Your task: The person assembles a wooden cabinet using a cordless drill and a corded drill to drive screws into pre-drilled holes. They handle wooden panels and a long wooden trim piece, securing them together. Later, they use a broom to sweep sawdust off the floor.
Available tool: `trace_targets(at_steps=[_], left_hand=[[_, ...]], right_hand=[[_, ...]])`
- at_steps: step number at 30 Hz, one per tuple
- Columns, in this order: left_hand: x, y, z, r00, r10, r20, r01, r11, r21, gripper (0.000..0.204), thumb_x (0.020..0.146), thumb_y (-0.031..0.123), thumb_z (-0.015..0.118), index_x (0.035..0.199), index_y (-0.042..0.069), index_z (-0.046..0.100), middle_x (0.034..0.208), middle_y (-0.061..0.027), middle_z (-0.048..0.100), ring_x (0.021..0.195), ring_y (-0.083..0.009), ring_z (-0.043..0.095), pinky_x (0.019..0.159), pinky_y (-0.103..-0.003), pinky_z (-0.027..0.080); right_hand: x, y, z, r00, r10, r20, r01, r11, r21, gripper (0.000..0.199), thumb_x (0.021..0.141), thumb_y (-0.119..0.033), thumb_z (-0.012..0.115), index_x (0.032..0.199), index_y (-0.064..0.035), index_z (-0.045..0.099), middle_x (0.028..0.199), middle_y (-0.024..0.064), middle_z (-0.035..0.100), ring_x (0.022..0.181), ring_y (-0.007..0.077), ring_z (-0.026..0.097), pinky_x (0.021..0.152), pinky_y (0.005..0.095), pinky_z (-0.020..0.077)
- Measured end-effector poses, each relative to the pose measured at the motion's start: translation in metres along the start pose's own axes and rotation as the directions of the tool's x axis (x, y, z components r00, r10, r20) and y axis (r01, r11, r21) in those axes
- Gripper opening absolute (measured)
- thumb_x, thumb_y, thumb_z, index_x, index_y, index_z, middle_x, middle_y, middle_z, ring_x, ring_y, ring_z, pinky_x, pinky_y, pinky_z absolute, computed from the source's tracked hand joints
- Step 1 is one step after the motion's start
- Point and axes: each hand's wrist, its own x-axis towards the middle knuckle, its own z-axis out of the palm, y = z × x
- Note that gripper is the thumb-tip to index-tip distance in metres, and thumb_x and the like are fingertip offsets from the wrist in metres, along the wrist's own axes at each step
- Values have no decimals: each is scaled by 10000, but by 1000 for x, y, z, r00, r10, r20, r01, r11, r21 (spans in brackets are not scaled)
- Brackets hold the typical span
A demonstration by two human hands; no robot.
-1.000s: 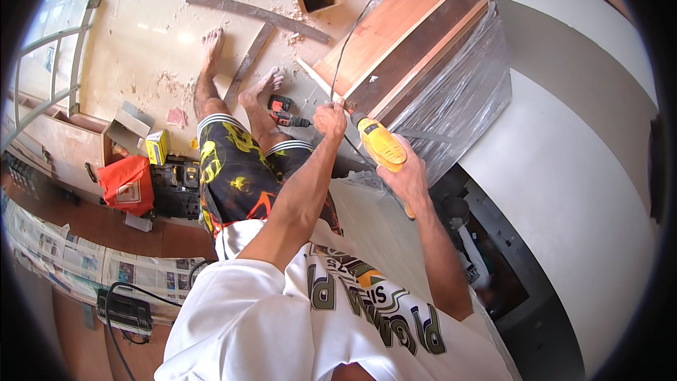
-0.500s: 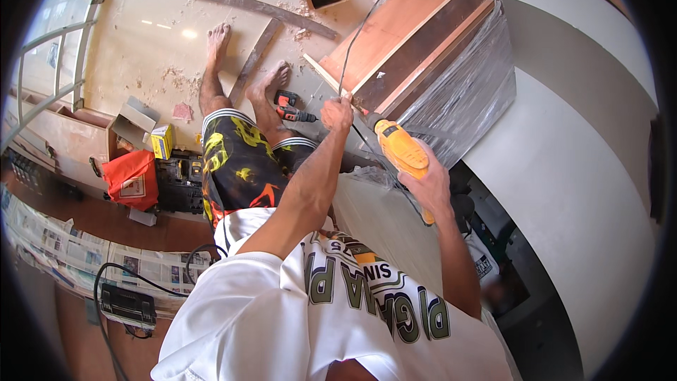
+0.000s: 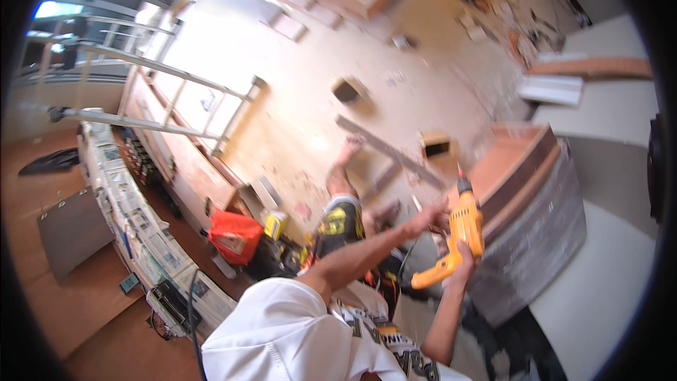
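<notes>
My right hand (image 3: 461,265) grips the handle of a yellow power drill (image 3: 465,223), held upright with its bit pointing up and away from me. My left hand (image 3: 426,218) reaches out right beside the drill's body, blurred, so I cannot tell its grip. Both hands are next to the near edge of a wooden cabinet box (image 3: 518,169) whose side is wrapped in grey plastic film (image 3: 536,240). Below the hands I see my patterned shorts (image 3: 337,222) and bare feet (image 3: 347,149) on the dusty floor.
A long plank (image 3: 386,151) lies on the floor past my feet. A red bag (image 3: 233,235) and a small yellow box (image 3: 273,225) lie at the left. A metal ladder (image 3: 162,92) lies along the floor. White panels (image 3: 599,99) stand at the right.
The view has swung up and left, showing more floor. The drill has been tipped upright and my left hand has moved from the cabinet edge to beside the drill.
</notes>
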Motion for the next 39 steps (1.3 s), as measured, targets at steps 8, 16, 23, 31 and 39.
trace_targets(at_steps=[8,16,23,31,39], left_hand=[[-40,194,-35,975,135,-179,-142,989,-31,516,901,510,743,1177,110,569,964,-20,668,826,-160,681,739,-322,567],[62,316,-125,832,238,-501,80,842,533,587,789,307,862,1238,28,607,1072,-86,661,967,-210,669,861,-371,561],[192,299,-249,833,339,-438,302,385,872,735,665,296,938,1225,16,553,1024,-109,689,897,-205,691,766,-354,584],[310,212,-413,894,313,-322,404,-248,880,816,602,366,904,1268,31,572,1137,-152,704,1030,-287,694,888,-422,565],[386,138,-505,850,430,-305,466,-344,815,755,621,379,873,1246,63,590,1143,-242,611,1108,-398,616,939,-510,516]], right_hand=[[40,28,152,968,-71,242,89,994,-64,832,849,-131,719,1559,-31,297,1371,142,518,1199,254,560,1011,367,476],[24,186,117,890,293,-350,-280,956,89,669,931,-214,681,1506,-116,352,1097,157,659,829,228,696,566,309,557],[52,363,64,645,584,-493,-527,807,266,595,826,-180,750,1352,-34,514,908,119,701,685,174,663,561,323,573],[156,584,-15,398,731,-554,-443,682,581,919,797,-157,770,1556,-128,252,1205,153,618,1001,269,629,808,475,590],[235,617,-67,601,284,-747,29,927,375,437,788,-120,753,1203,-110,617,1040,2,609,944,127,593,783,297,497]])
